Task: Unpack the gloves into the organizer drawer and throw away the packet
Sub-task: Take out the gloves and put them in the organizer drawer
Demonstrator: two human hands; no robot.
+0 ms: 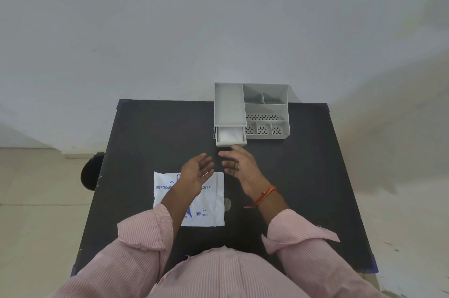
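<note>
Pink sleeves (143, 232) reached over the black table (145, 132). Left hand (196, 170) hovered above the flat packet (209, 202), fingers spread, holding nothing. Right hand (239, 164), at its 3 o'clock, was likewise spread and empty. At 12 o'clock, the organizer's (264, 110) drawer (230, 138) stood pulled out, white gloves (228, 134) inside.

Looks like a bare plain room w/ a simple work setup: blank pale grey wall (218, 18), beige tiled floor (36, 188), small black rectangular table (150, 132) pushed against it, nothing more specific.
</note>
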